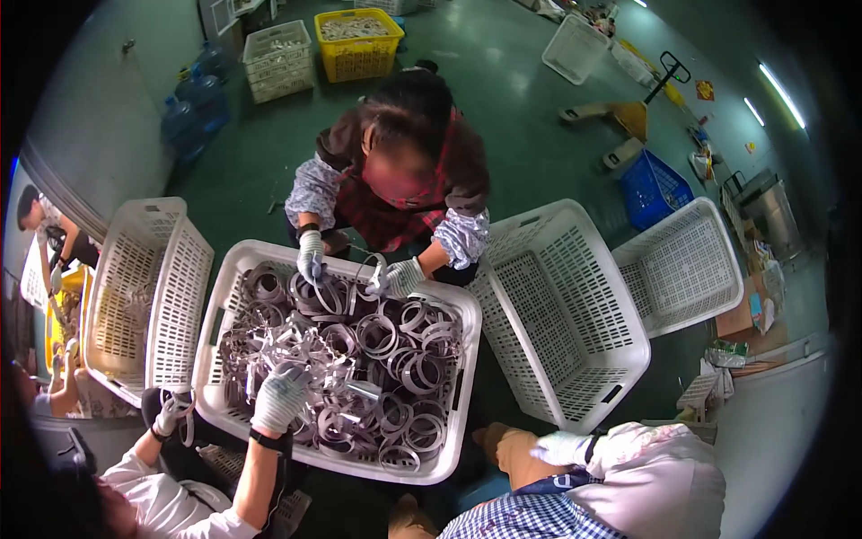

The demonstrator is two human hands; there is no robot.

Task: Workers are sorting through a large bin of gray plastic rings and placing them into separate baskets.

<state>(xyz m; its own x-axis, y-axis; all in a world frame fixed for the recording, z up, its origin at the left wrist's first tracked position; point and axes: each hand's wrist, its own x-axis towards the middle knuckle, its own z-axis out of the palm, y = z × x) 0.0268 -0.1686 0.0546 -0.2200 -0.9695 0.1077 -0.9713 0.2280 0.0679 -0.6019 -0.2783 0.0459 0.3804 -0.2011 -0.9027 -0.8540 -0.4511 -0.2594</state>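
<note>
My right hand (563, 447), in a whitish glove with a dark wristband, lies near my tan trouser leg (521, 456) at the lower right. Its fingers look stretched out, with nothing seen in them. My left hand is out of view. Ahead stands a white basket (469, 359) piled with thin metal rings (420, 368) and loose metal strips. Across it, a co-worker's gloved hands (310, 256) handle rings at the far edge. From the lower left, another co-worker reaches a gloved hand (283, 395) into the pile; their other hand holds a ring (187, 422).
White baskets (575, 305) stand to the right, with another white basket (153, 296) to the left. A blue crate (655, 189) and a yellow pallet jack (631, 117) are at the far right. A yellow basket (357, 61) of parts stands at the back.
</note>
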